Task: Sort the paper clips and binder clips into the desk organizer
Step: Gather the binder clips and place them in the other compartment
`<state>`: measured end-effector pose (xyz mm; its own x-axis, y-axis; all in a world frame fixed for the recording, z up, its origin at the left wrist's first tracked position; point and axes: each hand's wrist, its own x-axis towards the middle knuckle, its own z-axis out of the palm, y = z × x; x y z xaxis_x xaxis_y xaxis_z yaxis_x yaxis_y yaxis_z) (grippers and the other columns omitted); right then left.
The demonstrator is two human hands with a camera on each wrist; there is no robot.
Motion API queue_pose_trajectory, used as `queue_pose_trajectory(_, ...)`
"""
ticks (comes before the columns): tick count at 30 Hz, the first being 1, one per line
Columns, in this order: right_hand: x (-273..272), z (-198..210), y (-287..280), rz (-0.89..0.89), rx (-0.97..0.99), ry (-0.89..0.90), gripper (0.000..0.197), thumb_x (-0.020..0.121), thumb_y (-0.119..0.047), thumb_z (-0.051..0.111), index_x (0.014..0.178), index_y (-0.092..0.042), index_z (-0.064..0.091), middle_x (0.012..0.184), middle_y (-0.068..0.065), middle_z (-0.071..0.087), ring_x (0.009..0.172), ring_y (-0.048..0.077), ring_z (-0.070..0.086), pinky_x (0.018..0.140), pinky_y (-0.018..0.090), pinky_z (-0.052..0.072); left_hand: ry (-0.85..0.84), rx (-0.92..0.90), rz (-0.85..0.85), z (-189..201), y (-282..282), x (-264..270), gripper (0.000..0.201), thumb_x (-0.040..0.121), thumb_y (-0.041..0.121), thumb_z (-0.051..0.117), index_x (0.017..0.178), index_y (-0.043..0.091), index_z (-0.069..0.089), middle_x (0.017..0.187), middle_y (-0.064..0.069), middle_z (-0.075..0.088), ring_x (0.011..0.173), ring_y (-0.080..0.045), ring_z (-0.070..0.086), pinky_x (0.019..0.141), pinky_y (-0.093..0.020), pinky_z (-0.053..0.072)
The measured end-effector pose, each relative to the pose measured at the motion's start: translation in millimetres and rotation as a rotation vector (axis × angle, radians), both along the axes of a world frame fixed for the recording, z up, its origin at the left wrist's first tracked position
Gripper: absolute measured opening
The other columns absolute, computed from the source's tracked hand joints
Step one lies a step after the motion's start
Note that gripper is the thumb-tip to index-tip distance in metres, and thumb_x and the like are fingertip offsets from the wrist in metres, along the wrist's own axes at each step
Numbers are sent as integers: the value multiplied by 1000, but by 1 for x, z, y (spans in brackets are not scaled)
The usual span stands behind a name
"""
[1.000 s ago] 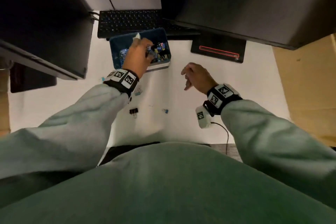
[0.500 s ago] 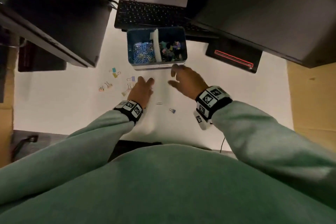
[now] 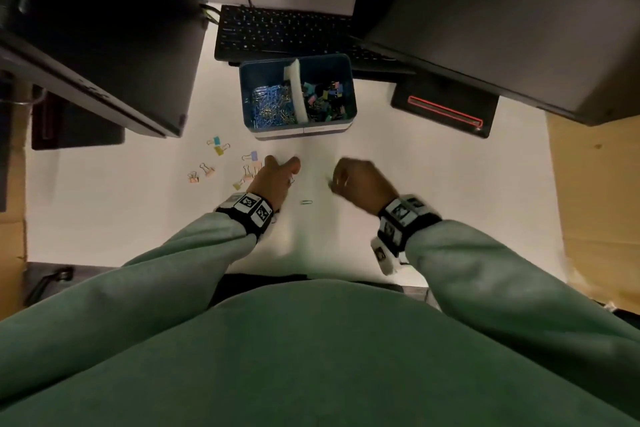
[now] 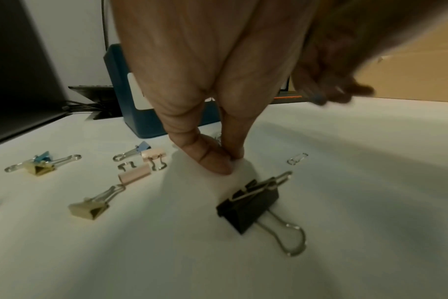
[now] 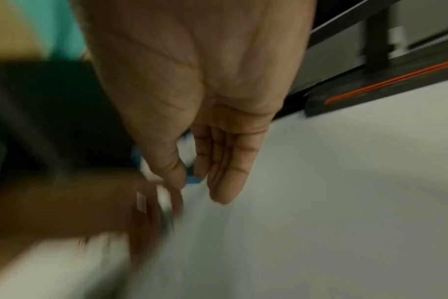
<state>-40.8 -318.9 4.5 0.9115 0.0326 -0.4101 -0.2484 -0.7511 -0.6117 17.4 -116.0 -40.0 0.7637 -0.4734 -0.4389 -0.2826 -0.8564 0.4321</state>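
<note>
— What is the left hand (image 4: 205, 105) doing?
— Pressing pinched fingertips on the bench (image 3: 433, 184), grasp unclear, beside a black binder clip (image 4: 248, 206).
— The right hand (image 3: 360, 184)?
— Hanging loose, holding nothing. The organizer (image 3: 301, 130) is sitting just beyond.

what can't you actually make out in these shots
- Left wrist view: whether the left hand pinches anything; thumb and finger meet on the white desk, hiding what lies between.
- Right wrist view: whether the right hand holds something; motion blur smears it.
- Head view: the small paper clip is too small for its colour.
</note>
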Motion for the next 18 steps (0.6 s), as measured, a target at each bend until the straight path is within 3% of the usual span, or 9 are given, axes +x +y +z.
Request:
queue_pose_trajectory(3,46,35,-5,-244,113,-198,12,84,-25,68,87,-15,63,83,-1,67,74,16,61,68,28,50,4,41,42,1,-1,1,25,89,10,48,112,21,47,98,-9,37,71,-26,50,65,-29,39)
queue_pose_trajectory(6,87,55,-5,-250,46,-263,14,87,-24,62,94,-12,62,90,1,65,80,18,61,69,32,49,9,29,14,3,0,4,22,88,11,51,108,19,47,94,-10,40,72,-28,52,64,-29,38)
queue_pose_trajectory(9,93,52,5,-88,-101,-268,10,90,-19,57,94,-10,59,97,10,63,84,27,61,69,35,48,36,1,-4,8,4,9,22,85,10,56,104,17,48,89,-12,47,71,-31,55,63,-30,43)
queue_pose_trajectory(12,56,32,29,214,-64,-154,9,91,-18,58,92,-9,60,95,8,62,86,28,60,70,32,45,95,-95,0,14,9,15,21,81,8,60,99,13,54,82,-11,58,76,-32,59,67,-34,48)
queue_pose_trajectory(15,13,6,58,515,-72,94,27,92,-25,60,116,-13,53,115,8,53,96,29,58,83,40,48,126,-194,106,33,21,24,19,82,10,63,99,15,56,75,-6,60,71,-25,59,72,-35,50)
queue_pose_trajectory(18,3,-13,89,593,-62,107,48,92,-22,60,136,-19,41,126,10,42,95,30,59,82,40,49,121,-321,220,68,22,34,18,84,13,64,97,24,57,74,-6,62,66,-20,62,66,-29,53)
